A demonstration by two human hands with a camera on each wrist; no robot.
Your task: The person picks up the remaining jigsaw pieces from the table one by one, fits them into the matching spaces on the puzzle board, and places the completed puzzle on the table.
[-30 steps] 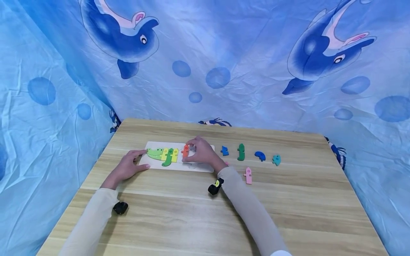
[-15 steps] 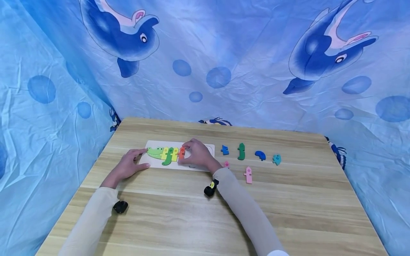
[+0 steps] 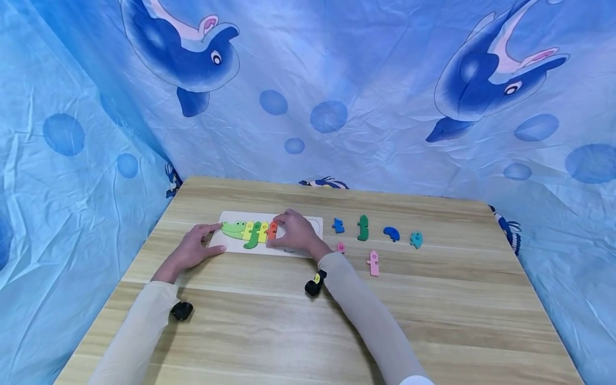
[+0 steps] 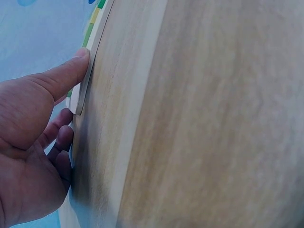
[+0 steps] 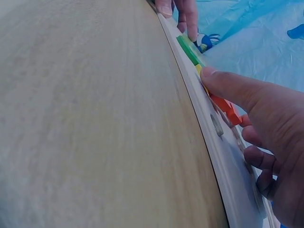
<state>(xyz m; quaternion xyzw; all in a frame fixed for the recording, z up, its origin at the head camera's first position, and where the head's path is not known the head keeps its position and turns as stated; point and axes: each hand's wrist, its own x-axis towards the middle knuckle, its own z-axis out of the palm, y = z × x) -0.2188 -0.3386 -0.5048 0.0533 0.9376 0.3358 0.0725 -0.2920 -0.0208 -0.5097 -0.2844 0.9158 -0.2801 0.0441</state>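
A white crocodile puzzle board [image 3: 233,247] lies on the wooden table. Its left part holds a light green head piece [image 3: 233,230], yellow pieces and a green leg piece [image 3: 252,239]. My left hand [image 3: 192,247] holds the board's left end, its thumb on the near edge in the left wrist view. Between thumb and fingers, my right hand [image 3: 299,233] pinches an orange puzzle piece [image 3: 272,230] beside the yellow one. In the right wrist view the orange piece [image 5: 226,108] looks slightly tilted above the board. The right hand covers much of the board's right half.
Loose pieces lie right of the board: a blue one [image 3: 338,225], a green one [image 3: 363,228], a dark blue curved one [image 3: 392,233], a teal one [image 3: 416,239], and pink ones [image 3: 374,263]. A blue dolphin-print cloth [image 3: 375,155] hangs around the table.
My right hand has moved left with the orange piece, bringing it against the yellow piece; over the last half second it barely moves. The left hand stays put.
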